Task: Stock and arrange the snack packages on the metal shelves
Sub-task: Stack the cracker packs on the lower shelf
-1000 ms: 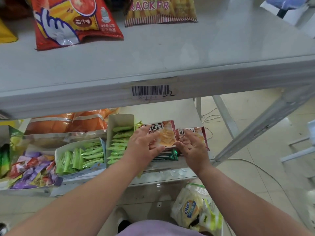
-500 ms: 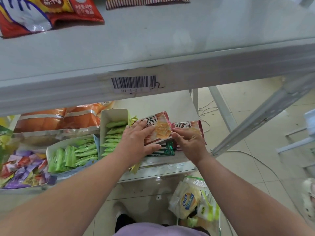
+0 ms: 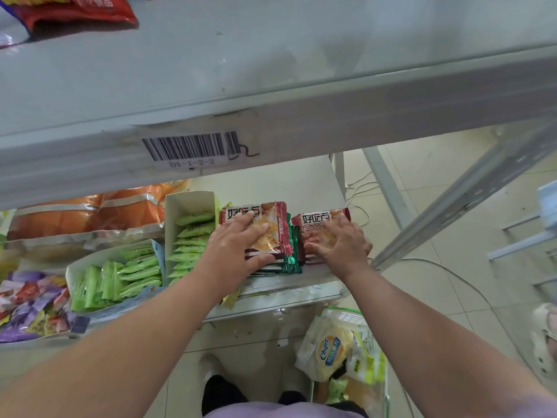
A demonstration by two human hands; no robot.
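Observation:
Two stacks of red cracker packs lie side by side at the right end of the lower metal shelf [image 3: 301, 182]. My left hand [image 3: 238, 245] rests on the left stack [image 3: 271, 227], fingers on top and thumb at its near edge. On the right stack [image 3: 313, 220] my right hand [image 3: 343, 245] is spread out, its thumb at the stack's near left corner. Dark green packs [image 3: 291, 260] stick out from under the stacks. The upper shelf [image 3: 301, 86] hides the back of the lower one.
Left of the stacks stand two open boxes of green sachets [image 3: 187, 203] [image 3: 90, 263], orange bags [image 3: 90, 212] and purple sweets [image 3: 30, 303]. A red bag [image 3: 75, 10] lies on the upper shelf. A transparent bag with Chips packs [image 3: 331, 348] sits on the floor by the shelf's slanted post [image 3: 452, 200].
The left pack has come down from a tilt and now lies flat on its stack. Both hands have pressed forward onto the packs. The view has tipped downward a little.

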